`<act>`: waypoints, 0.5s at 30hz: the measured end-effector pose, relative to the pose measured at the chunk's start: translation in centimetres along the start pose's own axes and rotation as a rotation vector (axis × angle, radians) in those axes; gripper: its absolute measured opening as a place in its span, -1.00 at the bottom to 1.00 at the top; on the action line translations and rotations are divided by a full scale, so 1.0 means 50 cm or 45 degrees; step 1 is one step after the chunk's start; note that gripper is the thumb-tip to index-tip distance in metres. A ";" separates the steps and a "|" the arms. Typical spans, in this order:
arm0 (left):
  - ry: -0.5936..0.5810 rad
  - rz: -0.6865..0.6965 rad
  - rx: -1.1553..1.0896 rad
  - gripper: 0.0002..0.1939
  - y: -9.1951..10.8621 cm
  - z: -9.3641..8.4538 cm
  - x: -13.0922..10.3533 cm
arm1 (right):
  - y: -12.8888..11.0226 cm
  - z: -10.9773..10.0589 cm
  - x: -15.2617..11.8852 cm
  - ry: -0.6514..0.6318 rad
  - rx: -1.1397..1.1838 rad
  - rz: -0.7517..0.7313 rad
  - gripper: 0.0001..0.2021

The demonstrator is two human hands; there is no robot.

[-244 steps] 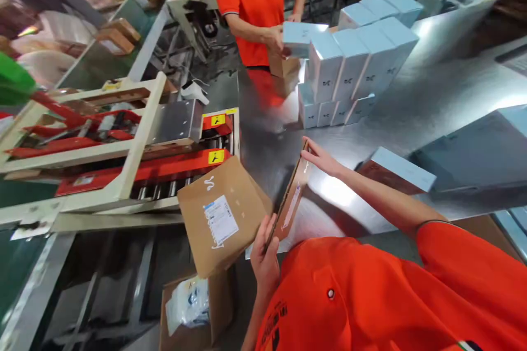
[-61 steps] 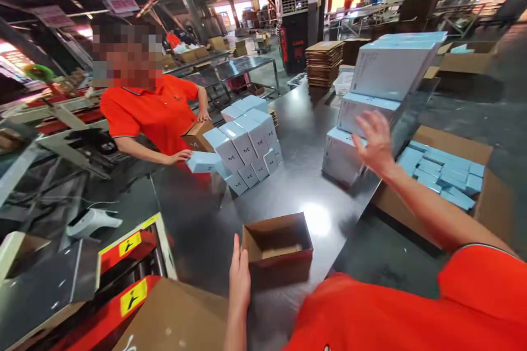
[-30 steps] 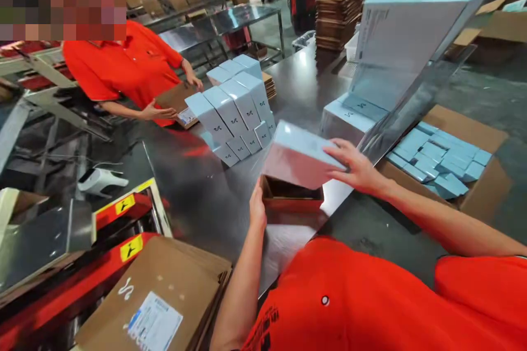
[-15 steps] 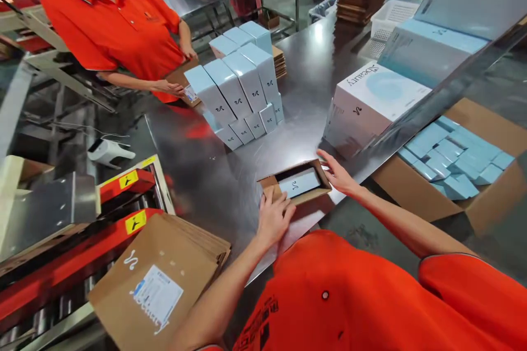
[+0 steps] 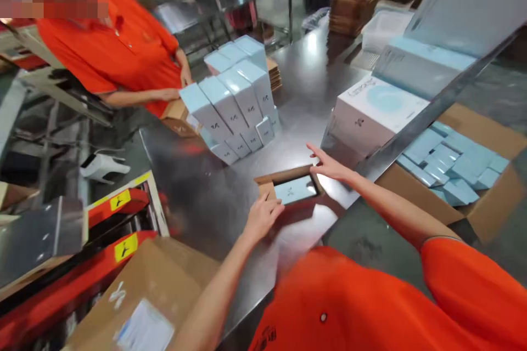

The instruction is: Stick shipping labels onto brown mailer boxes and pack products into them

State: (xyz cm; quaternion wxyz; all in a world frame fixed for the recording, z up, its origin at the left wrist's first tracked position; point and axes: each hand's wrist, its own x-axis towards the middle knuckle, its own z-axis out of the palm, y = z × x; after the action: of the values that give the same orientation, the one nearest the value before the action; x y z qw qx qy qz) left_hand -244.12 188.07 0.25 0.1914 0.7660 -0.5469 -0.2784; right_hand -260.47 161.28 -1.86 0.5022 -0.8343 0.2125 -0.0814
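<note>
A small open cardboard box (image 5: 267, 192) lies on the steel table in front of me, with a pale blue carton (image 5: 295, 191) inside it. My left hand (image 5: 262, 215) grips the near left corner of the cardboard box, fingers bent over its edge. At the right end is my right hand (image 5: 328, 165), its index finger stretched out and its other fingers against the end of the box. The right hand's palm side is partly hidden.
Pale blue cartons (image 5: 234, 101) stand stacked on the steel table (image 5: 189, 230). White boxes (image 5: 373, 115) are at right, beside a large carton (image 5: 489, 214) of small blue boxes. A co-worker (image 5: 119, 49) handles a cardboard box across the table. Flattened cardboard (image 5: 156, 279) lies lower left by a roller conveyor.
My view has shifted slightly. My left hand has slid a little left along the box, and my right hand has moved up over its right end. The co-worker's cardboard box has moved lower.
</note>
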 end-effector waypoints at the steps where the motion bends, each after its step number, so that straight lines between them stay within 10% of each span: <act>1: -0.025 -0.005 -0.034 -0.57 -0.002 -0.001 -0.001 | 0.004 -0.003 0.001 -0.030 0.017 -0.021 -0.06; 7: 0.039 -0.056 -0.012 -0.55 -0.028 0.005 0.024 | 0.025 0.023 0.049 0.148 -0.229 -0.094 -0.08; 15: 0.133 0.009 0.121 -0.59 -0.033 0.030 0.027 | -0.113 0.041 0.056 0.103 -0.597 -0.321 -0.56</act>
State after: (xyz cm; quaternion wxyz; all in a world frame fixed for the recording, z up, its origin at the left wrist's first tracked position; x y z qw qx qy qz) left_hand -243.54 187.35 -2.18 0.1840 0.7859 -0.5513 -0.2112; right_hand -255.72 164.00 1.87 0.2724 -0.9437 0.1397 -0.1251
